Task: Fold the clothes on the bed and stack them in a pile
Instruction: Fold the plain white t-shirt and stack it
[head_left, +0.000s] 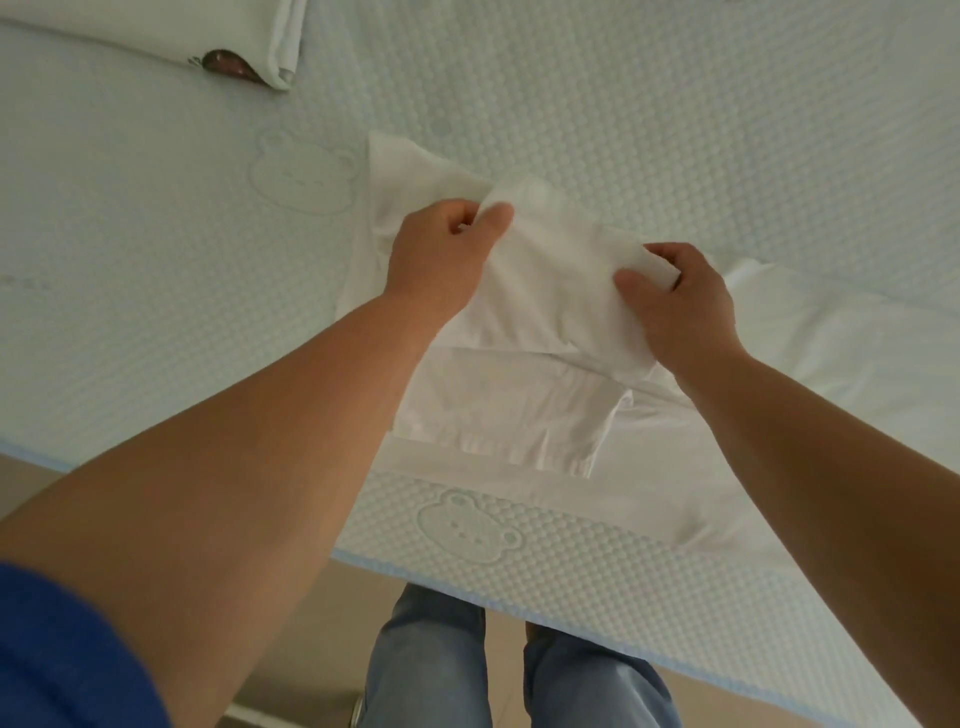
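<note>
Fingers of my left hand (441, 249) and right hand (675, 296) pinch a raised fold of the white T-shirt (524, 405) on the bed (675, 130); folded pile (218, 31) far left.

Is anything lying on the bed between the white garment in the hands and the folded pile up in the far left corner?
Nothing visible does. Both the left hand and right hand grip the white garment; only bare mattress cover separates it from the folded pile.
</note>
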